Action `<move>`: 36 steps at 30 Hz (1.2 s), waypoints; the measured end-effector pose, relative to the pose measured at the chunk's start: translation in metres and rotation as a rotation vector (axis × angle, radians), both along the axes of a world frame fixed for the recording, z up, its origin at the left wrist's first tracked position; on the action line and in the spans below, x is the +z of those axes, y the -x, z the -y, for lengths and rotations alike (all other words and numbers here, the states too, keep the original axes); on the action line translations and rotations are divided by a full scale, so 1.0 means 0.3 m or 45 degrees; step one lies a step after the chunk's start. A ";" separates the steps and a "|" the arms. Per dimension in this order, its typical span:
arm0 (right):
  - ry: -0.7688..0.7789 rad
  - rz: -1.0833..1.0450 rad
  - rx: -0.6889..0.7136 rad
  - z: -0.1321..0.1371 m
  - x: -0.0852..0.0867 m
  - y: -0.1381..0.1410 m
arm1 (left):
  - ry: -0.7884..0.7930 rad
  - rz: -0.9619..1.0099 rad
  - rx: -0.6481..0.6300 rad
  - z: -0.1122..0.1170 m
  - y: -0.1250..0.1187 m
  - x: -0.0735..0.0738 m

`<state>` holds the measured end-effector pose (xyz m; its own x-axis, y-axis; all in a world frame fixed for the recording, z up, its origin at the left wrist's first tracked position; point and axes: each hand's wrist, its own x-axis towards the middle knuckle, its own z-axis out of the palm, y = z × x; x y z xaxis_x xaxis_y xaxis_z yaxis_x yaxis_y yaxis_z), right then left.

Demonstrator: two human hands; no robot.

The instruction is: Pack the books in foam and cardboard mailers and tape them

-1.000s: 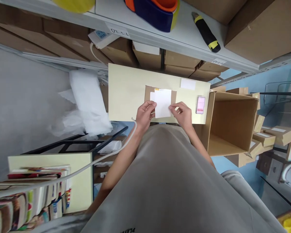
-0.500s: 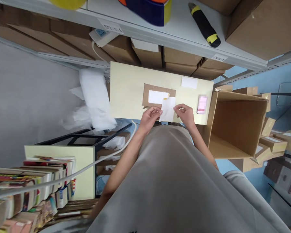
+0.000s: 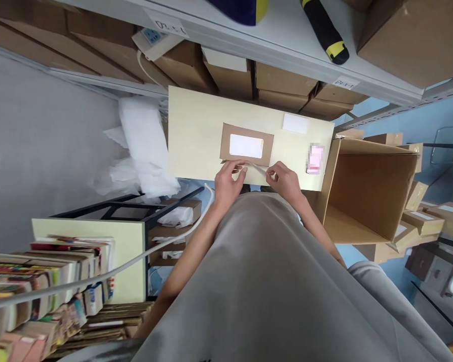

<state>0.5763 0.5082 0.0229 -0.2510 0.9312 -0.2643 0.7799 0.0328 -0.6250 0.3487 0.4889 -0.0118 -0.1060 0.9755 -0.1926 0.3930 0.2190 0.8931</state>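
A small white paper slip (image 3: 258, 170) is stretched between my two hands, seen almost edge-on as a thin strip. My right hand (image 3: 286, 181) pinches its right end between thumb and fingers. The left end meets the curled fingers of my left hand (image 3: 228, 183), whose thumb sits just below it. Directly beyond the slip lies a flat brown cardboard package (image 3: 226, 142) on the cream tabletop (image 3: 196, 136). On the package is a white label (image 3: 246, 146) with a small orange mark at its right end.
Another white paper (image 3: 295, 123) and a pink, blurred item (image 3: 315, 159) lie to the right on the table. An open cardboard box (image 3: 366, 196) stands beside it. White wrapping (image 3: 143, 146) is at left. A shelf with a black-and-yellow cutter (image 3: 326, 32) overhangs the back.
The slip has tilted from facing me to nearly edge-on and has moved off the package's label, which now shows whole. My right hand has shifted slightly left and down. The view has shifted slightly.
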 end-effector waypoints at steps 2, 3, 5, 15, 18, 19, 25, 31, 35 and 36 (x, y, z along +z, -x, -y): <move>-0.008 0.032 0.066 0.005 0.008 0.012 | -0.113 -0.116 -0.047 -0.006 0.007 0.021; -0.012 0.040 0.082 0.007 0.012 0.017 | -0.146 -0.145 -0.066 -0.010 0.010 0.028; -0.015 0.036 0.083 0.013 0.020 0.024 | -0.169 -0.138 -0.090 -0.015 0.014 0.036; -0.025 -0.152 -0.277 0.001 0.030 -0.023 | 0.008 0.055 0.052 -0.028 0.059 0.072; -0.070 -0.192 -0.485 -0.010 0.021 -0.052 | 0.131 0.170 0.152 -0.061 0.103 0.055; -0.066 -0.220 -0.532 -0.013 0.018 -0.058 | 0.182 0.222 0.171 -0.073 0.120 0.045; 0.078 -0.380 -0.638 -0.037 -0.018 -0.037 | 0.281 0.417 0.161 -0.116 0.205 0.017; 0.266 -0.529 -0.699 -0.083 -0.085 0.016 | 0.321 0.477 0.030 -0.122 0.252 0.050; 0.342 -0.627 -0.730 -0.101 -0.114 0.039 | 0.332 0.504 -0.029 -0.127 0.271 0.060; 0.374 -0.650 -0.730 -0.103 -0.118 0.043 | 0.336 0.510 -0.037 -0.128 0.275 0.060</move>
<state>0.5636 0.5392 -0.0124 0.0872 0.8620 -0.4993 0.2433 -0.5044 -0.8285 0.2663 0.5272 0.0063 0.0536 0.8891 -0.4545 0.0386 0.4530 0.8907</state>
